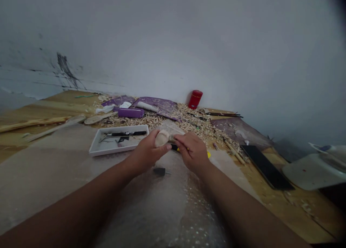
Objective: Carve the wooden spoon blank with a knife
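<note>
My left hand (147, 152) is closed around a small pale wooden piece (162, 137), held above the bench. My right hand (192, 150) is closed on a tool with a black and yellow handle (208, 154), its working end against the wooden piece. Both hands meet at the middle of the view, just right of a white tray (94, 147). A small dark block (159, 171) lies on the bench below the hands.
The tray holds black-handled tools (125, 133). Wood shavings (194, 125) cover the back of the bench, with a purple tube (131, 113), red canister (195, 98), carved wooden spoons (54, 127) at left, a black slab (266, 167) and a white vessel (316, 168) at right.
</note>
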`<action>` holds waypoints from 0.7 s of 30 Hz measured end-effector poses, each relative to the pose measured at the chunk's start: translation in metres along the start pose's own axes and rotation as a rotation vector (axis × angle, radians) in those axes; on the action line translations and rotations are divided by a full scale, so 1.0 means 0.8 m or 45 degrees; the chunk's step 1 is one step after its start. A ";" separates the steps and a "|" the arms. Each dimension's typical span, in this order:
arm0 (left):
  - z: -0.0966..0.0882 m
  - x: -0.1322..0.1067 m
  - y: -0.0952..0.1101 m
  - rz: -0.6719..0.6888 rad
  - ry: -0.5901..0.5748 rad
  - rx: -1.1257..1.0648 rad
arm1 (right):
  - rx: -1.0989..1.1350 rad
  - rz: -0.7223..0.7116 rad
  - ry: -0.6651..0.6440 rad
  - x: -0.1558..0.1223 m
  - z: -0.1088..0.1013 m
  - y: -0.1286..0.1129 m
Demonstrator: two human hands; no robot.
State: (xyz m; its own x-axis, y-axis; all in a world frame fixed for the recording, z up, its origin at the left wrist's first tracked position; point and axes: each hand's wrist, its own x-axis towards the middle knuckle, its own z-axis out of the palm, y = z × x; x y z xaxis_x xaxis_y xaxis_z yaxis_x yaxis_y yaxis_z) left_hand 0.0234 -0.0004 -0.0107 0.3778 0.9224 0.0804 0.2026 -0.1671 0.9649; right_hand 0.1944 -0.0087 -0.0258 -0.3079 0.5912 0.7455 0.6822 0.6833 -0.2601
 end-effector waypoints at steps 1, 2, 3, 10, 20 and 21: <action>-0.001 0.002 -0.002 0.048 0.058 0.122 | -0.008 -0.001 -0.013 0.001 0.000 0.000; -0.001 0.004 -0.003 0.094 0.097 0.243 | -0.020 0.006 -0.030 0.002 -0.001 -0.001; -0.002 0.006 -0.005 0.125 0.118 0.348 | -0.033 0.017 -0.049 0.003 -0.001 -0.001; -0.005 0.008 -0.010 0.155 0.026 0.614 | 0.040 0.169 -0.234 0.008 0.001 0.002; -0.009 0.007 -0.011 0.219 -0.069 0.793 | 0.078 0.418 -0.172 0.010 0.001 0.004; -0.010 0.008 -0.012 0.225 -0.073 0.807 | 0.078 0.409 -0.165 0.010 0.000 0.003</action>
State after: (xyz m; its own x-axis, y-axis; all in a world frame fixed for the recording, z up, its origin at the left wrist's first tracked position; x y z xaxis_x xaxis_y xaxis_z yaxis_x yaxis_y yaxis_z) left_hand 0.0170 0.0097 -0.0173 0.4983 0.8451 0.1936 0.6190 -0.5031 0.6031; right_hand 0.1931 -0.0024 -0.0206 -0.1685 0.8269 0.5365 0.7181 0.4758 -0.5079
